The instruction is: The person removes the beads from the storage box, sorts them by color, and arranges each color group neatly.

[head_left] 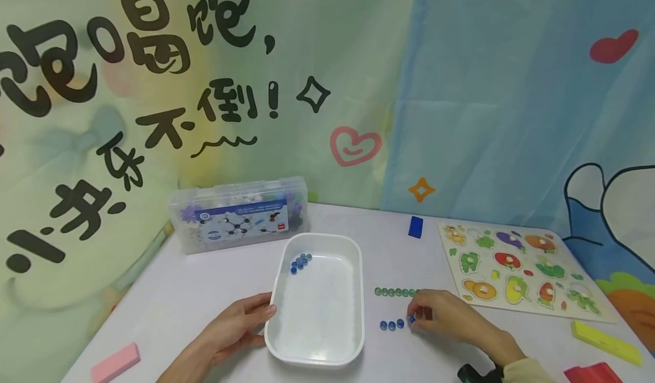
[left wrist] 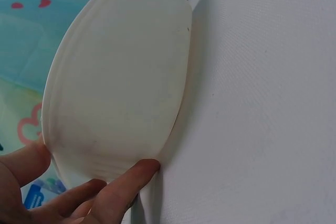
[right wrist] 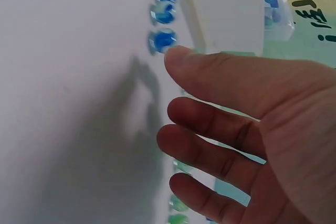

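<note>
My left hand (head_left: 237, 323) grips the left side of a white tray (head_left: 317, 356), thumb at the rim and fingers against its outer wall. The left wrist view shows the tray's underside (left wrist: 118, 77) above those fingers. Several blue marbles (head_left: 301, 262) sit inside, near the far left corner. Right of the tray, my right hand (head_left: 447, 315) pinches a blue marble (head_left: 412, 319) at the end of a short row of blue marbles (head_left: 392, 325). In the right wrist view the thumb tip is right at a blue marble (right wrist: 163, 40); the index fingertip is hidden.
A row of green marbles (head_left: 391, 292) lies just beyond the right hand. Behind the tray stands a clear plastic box (head_left: 240, 218). A vegetable puzzle board (head_left: 491, 269), a blue block (head_left: 415, 227), a yellow block (head_left: 606, 342) and a pink block (head_left: 115, 362) lie around the table.
</note>
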A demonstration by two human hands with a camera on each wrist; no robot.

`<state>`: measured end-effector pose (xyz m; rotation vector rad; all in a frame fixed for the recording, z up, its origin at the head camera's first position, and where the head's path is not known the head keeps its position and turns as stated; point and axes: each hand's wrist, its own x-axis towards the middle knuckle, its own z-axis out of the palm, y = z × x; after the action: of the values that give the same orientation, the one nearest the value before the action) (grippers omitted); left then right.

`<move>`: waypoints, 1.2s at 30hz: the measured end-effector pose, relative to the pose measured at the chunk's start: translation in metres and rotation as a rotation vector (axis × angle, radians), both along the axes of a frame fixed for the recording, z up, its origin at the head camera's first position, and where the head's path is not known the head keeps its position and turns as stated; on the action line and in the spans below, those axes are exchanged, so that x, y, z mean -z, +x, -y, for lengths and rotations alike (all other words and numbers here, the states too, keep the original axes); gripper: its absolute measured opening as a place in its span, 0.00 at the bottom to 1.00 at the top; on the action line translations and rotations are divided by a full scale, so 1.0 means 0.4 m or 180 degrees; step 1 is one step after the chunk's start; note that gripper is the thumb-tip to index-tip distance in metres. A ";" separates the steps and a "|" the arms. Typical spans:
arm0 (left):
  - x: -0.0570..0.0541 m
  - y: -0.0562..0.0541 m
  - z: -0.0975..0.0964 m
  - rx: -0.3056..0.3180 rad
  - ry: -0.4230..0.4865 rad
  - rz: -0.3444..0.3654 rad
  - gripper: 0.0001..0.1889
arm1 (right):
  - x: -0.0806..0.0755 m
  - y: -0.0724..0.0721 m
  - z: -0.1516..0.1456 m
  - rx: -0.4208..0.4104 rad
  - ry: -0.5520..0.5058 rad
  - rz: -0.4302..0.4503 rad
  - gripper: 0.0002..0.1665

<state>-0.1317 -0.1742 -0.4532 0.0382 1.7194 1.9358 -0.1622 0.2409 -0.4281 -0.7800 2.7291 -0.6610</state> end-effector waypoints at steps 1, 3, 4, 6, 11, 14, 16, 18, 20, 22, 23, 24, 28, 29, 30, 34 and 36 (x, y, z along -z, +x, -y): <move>0.000 0.000 0.001 -0.0003 0.0008 -0.0004 0.38 | 0.007 0.001 0.001 -0.0007 -0.0014 -0.0014 0.08; -0.002 0.001 0.001 -0.0008 0.0012 -0.0001 0.37 | 0.017 0.004 0.005 -0.0017 -0.0013 -0.0052 0.09; -0.002 0.001 0.001 -0.0010 0.0007 -0.0001 0.37 | 0.021 0.005 0.007 -0.0016 -0.0005 -0.0080 0.09; -0.003 0.001 0.000 -0.0012 -0.0013 0.0008 0.38 | 0.025 0.008 0.012 -0.0010 0.0034 -0.0123 0.10; -0.005 0.000 -0.004 -0.0019 -0.0049 0.0049 0.38 | 0.026 0.014 0.020 0.0034 0.0093 -0.0126 0.09; -0.005 0.000 -0.003 -0.0030 -0.0052 0.0060 0.39 | 0.027 0.015 0.025 0.0034 0.0084 -0.0117 0.09; -0.005 0.000 -0.003 -0.0035 -0.0055 0.0066 0.39 | 0.026 0.017 0.029 0.0030 0.0074 -0.0112 0.09; -0.004 0.000 -0.002 -0.0035 -0.0061 0.0064 0.39 | 0.026 0.020 0.032 0.0031 0.0075 -0.0108 0.09; -0.003 0.000 -0.002 -0.0038 -0.0066 0.0057 0.39 | 0.024 0.022 0.034 0.0033 0.0077 -0.0107 0.09; -0.003 0.000 -0.002 -0.0038 -0.0065 0.0051 0.39 | 0.024 0.024 0.035 0.0046 0.0077 -0.0105 0.09; -0.003 0.000 -0.002 -0.0035 -0.0064 0.0047 0.39 | 0.024 0.024 0.035 0.0049 0.0077 -0.0103 0.09; -0.004 0.000 -0.002 -0.0030 -0.0058 0.0045 0.39 | 0.024 0.024 0.035 0.0054 0.0069 -0.0091 0.09; -0.004 0.000 -0.002 -0.0015 -0.0048 0.0034 0.39 | 0.027 0.024 0.035 0.0069 0.0040 -0.0059 0.10; -0.004 0.000 -0.002 -0.0014 -0.0045 0.0032 0.39 | 0.028 0.024 0.035 0.0081 0.0037 -0.0053 0.11; -0.004 0.000 -0.002 -0.0011 -0.0041 0.0029 0.39 | 0.029 0.025 0.036 0.0100 0.0037 -0.0051 0.12; -0.003 0.000 -0.002 -0.0013 -0.0042 0.0033 0.39 | 0.034 0.030 0.044 0.0198 0.0119 -0.0169 0.17; -0.002 0.000 -0.001 -0.0012 -0.0046 0.0034 0.39 | 0.037 0.034 0.051 0.0253 0.0178 -0.0269 0.19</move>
<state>-0.1319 -0.1737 -0.4523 0.0193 1.7276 1.9229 -0.1488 0.2205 -0.4429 -0.7054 2.8547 -0.5772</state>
